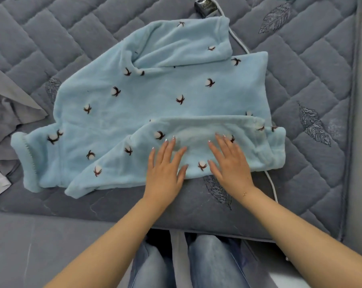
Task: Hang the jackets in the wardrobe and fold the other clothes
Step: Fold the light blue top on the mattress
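Head view: a light blue fleece top [146, 100] printed with cotton bolls lies flat on the quilted grey mattress [313, 65], and everything else is placed from it. Its long axis runs left to right across the bed, with the neckline at the left end and the hem at the right end. Both sleeves are already turned in over the body: the far sleeve [188, 42] lies along the top's far side, the near sleeve [196, 150] along its near edge, cuffs toward the hem. The left hand [165, 169] and right hand [230, 163] rest side by side on the near sleeve, fingers spread and flat, pressing it smooth and gripping nothing.

By my reading the fold is about half made; the body has yet to be doubled over. Left of the top lies crumpled grey cloth [11, 109], apparently not yet folded. A white cable [238, 41] passes under the top's right end, leading to a dark adapter [204, 6] beyond it. No jackets or wardrobe show.
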{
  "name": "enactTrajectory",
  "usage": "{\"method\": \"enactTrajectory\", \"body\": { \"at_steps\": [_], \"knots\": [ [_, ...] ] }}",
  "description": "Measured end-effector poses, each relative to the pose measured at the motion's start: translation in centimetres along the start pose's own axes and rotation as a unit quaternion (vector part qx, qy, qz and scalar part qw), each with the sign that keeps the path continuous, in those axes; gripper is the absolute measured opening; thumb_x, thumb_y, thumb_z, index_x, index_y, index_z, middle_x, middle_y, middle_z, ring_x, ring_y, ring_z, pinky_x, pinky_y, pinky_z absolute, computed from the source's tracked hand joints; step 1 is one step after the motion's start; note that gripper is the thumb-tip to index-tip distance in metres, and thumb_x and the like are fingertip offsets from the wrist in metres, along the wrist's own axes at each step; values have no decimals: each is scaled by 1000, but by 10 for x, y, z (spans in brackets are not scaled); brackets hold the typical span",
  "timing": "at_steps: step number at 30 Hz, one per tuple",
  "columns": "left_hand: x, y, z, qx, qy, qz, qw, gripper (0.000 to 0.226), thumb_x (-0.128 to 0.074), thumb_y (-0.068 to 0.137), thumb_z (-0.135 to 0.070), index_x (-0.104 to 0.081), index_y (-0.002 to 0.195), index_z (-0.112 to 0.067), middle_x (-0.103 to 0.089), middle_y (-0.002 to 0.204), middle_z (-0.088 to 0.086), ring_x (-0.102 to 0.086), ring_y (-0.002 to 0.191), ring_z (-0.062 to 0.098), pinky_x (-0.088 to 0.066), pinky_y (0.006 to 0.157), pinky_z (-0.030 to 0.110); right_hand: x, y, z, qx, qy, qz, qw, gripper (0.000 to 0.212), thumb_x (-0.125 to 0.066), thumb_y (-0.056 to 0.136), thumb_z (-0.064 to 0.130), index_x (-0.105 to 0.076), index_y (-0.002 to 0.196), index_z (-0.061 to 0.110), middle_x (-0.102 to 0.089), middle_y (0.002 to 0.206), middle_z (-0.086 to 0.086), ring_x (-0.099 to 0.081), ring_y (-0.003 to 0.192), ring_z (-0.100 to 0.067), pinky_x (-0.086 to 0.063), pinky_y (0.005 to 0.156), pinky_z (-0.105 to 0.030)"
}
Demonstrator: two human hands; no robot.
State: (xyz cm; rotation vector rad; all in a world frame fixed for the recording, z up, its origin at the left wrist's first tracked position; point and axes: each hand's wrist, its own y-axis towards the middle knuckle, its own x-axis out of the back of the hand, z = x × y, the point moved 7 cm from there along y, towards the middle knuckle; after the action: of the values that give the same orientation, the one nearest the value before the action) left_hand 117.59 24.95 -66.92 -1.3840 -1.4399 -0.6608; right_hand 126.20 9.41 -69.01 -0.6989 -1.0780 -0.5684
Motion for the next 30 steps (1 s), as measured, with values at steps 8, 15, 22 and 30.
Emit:
{"method": "enactTrajectory", "body": {
  "at_steps": [8, 15, 22, 30],
  "knots": [
    [-49, 52, 114, -8, 187, 68, 980, 64, -18, 99, -60, -12, 156, -30, -7, 165, -2, -3, 151, 19, 0, 114, 67, -47, 36, -81, -24, -79, 74, 994, 69, -27, 95, 50, -11, 157, 23, -6, 164, 1, -2, 151, -19, 0, 122, -40],
    [11, 75, 92, 56, 36, 42, 997, 55, -25, 98, -44, -46, 144, -22, -42, 151, 2, -36, 140, 23, -4, 119, 54, 15, 60, -62, 0, 60, 7, 998, 44, -64, 90, 18, -59, 132, 6, -53, 141, -13, -52, 129, -31, -43, 105, -45],
    [84, 197, 66, -7, 11, -62, 998, 36, -55, 94, -7, -57, 129, -7, -56, 132, 11, -51, 118, 35, -38, 95, 43, 98, 203, -88, 3, 43, -31, 999, 35, -57, 88, 0, -61, 124, -1, -57, 127, -19, -51, 117, -39, -41, 97, -46],
    [65, 260, 128, 110, 151, 71, 980, 54, -68, 86, -27, -49, 136, -21, -49, 134, 10, -43, 127, 29, -18, 110, 36, 74, 269, -131, -89, -73, 78, 990, 52, -66, 79, 13, -46, 127, 15, -57, 120, -14, -53, 112, -35, -29, 102, -41]
  ]
}}
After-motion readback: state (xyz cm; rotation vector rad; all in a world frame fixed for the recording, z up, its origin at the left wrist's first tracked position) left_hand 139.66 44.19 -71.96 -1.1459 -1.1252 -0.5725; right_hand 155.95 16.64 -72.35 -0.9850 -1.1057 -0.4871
